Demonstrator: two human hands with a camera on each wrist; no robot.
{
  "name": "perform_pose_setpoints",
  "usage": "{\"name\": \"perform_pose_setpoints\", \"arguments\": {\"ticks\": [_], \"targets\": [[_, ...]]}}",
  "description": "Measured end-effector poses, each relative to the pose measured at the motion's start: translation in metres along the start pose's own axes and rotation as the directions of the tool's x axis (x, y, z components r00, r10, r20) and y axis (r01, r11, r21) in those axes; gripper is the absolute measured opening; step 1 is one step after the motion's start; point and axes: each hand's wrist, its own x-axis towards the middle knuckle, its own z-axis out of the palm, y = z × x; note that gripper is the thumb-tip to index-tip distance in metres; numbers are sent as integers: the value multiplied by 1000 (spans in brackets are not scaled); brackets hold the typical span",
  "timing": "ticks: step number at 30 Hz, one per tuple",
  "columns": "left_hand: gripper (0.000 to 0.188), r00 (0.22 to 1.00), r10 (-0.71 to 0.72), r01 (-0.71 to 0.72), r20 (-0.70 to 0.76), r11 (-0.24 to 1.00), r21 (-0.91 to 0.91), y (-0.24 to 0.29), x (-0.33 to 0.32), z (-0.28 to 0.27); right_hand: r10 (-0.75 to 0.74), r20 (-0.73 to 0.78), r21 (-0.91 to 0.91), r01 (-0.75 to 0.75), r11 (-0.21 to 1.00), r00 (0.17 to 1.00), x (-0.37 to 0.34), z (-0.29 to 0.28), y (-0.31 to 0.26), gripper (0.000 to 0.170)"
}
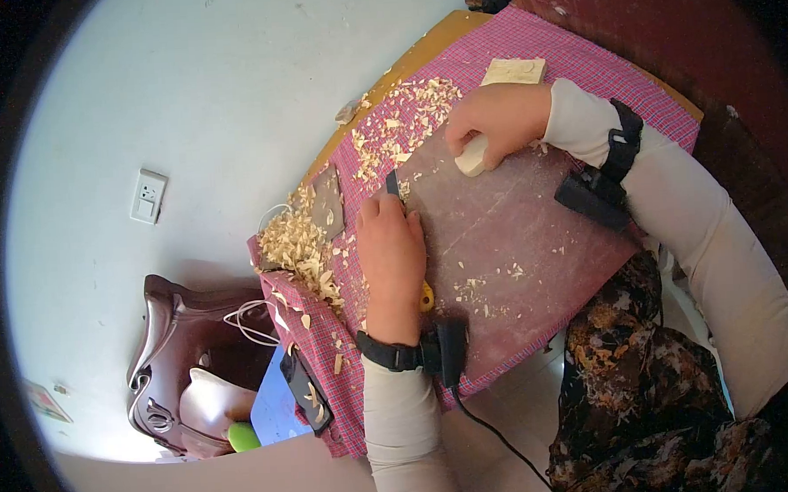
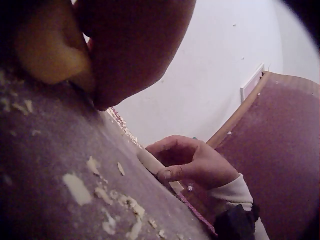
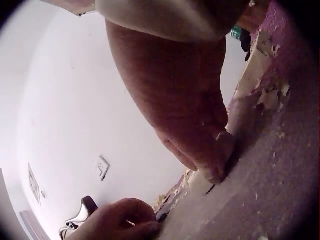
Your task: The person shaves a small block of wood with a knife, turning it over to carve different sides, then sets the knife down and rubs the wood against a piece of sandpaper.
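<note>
Pale wood block [image 1: 472,157], in the right hand [image 1: 503,120], at the far part of a brown board [image 1: 517,241]. Right thumb and fingers pinch the block; left wrist view shows it held low, at the board surface. Whether its underside touches all along: cannot tell.

Left hand [image 1: 392,250], lower down on the board's left edge, fingers curled round a tool with a yellow end [image 1: 427,297]. Yellow end shows beside the wrist; a dark tip [image 1: 392,183] juts out past the knuckles. Type of tool mostly hidden by the hand. Hands apart.

Second wood block [image 1: 514,71], flat and rectangular, lies just beyond the right hand on pink checked cloth [image 1: 570,40]. Cloth runs under the board.

Wood shavings [image 1: 297,241] heaped at the cloth's left corner, more scattered along the wall side, a few on the board. Grey flat sheet [image 1: 329,200] beside the heap. Black phone-like slab [image 1: 305,389] at the near left edge, shavings on it. Wall socket [image 1: 148,196] above a carved dark chair [image 1: 161,344].
</note>
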Motion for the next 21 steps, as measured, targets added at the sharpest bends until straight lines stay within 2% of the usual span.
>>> {"name": "perform_pose_setpoints", "arguments": {"ticks": [3,6,9,11,15,17,21], "targets": [[20,1000,-1,1,-5,1000,12,-1,1,3,-2,34,-7,3,1000,999,2,2,-2,32],[20,1000,-11,11,9,1000,22,0,1,2,-10,-15,-45,9,999,1000,8,12,-10,33],[21,1000,-15,15,24,1000,10,-2,1,2,-38,22,35,37,999,999,4,2,-6,34],[21,1000,-8,8,23,1000,8,-2,1,2,67,163,106,-85,991,984,-5,-11,-2,32],[21,1000,0,1,-5,1000,24,-4,1,6,24,112,66,-31,997,993,0,1,-5,32],[21,1000,-2,2,1,1000,14,-3,2,6,-19,-31,-43,18,999,999,6,13,-15,34],[19,1000,-9,9,14,1000,-5,-3,0,1,-50,71,55,46,997,996,2,-2,-7,35]]}}
